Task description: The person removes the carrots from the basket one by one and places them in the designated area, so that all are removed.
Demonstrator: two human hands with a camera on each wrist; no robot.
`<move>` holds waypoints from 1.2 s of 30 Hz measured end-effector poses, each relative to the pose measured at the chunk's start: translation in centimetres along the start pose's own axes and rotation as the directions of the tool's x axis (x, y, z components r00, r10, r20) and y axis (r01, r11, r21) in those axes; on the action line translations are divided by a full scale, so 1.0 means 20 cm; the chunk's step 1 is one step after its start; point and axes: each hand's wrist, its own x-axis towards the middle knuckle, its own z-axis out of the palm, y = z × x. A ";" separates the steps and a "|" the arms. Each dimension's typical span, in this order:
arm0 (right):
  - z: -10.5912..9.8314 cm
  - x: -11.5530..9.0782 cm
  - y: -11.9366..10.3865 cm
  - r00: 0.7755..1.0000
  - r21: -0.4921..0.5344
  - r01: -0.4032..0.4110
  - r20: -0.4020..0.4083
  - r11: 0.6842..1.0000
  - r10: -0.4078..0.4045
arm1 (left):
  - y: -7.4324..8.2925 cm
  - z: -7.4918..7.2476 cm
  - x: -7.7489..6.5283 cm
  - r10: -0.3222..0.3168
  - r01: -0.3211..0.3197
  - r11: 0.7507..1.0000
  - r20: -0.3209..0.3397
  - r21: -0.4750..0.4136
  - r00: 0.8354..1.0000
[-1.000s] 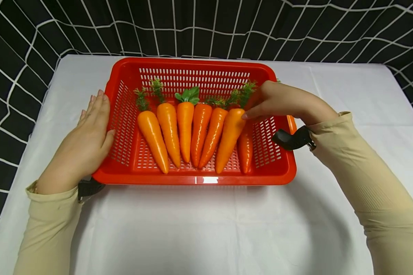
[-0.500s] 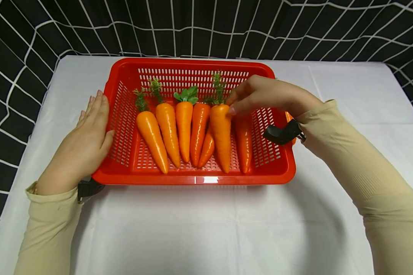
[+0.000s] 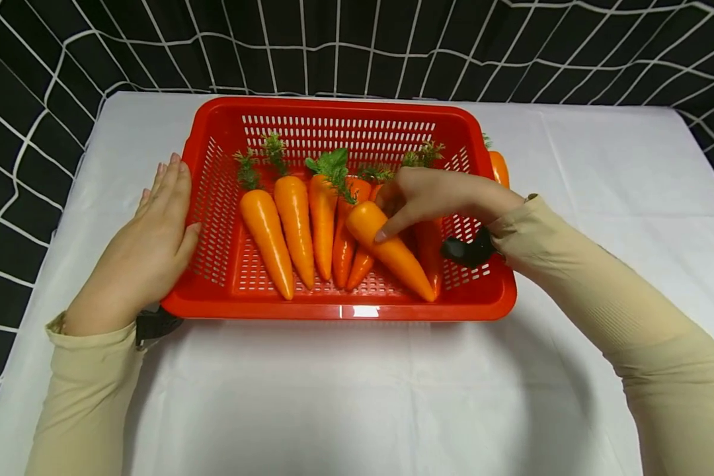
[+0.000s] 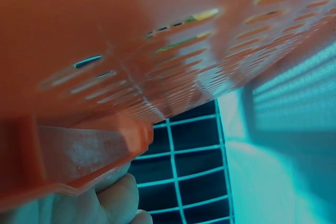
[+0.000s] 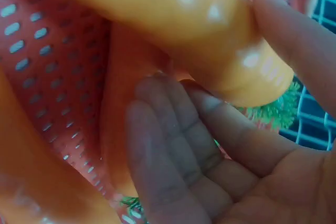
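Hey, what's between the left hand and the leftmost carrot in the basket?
The red basket's slotted side wall stands between the left hand and the leftmost carrot, as the head view shows.

Red basket (image 3: 274,311), orange carrots (image 3: 266,241) with green tops (image 3: 333,162), beige sleeves (image 3: 83,403), white bench (image 3: 309,396), black backdrop (image 3: 320,73) with white grid (image 3: 304,47).

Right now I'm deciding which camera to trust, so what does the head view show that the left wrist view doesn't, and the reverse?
Only the head view shows the right hand, the carrot it grips, another carrot outside the basket and the beige sleeves.

Only the left wrist view shows the slotted outer wall close up.

Both show the left hand against the red basket, plus the white net and pale tabletop.
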 end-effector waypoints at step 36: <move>0.08 -0.26 -0.07 0.954 0.090 0.184 0.222 0.979 -0.200 | 0.00 0.00 0.00 -0.007 0.007 1.000 -0.007 -0.002 1.000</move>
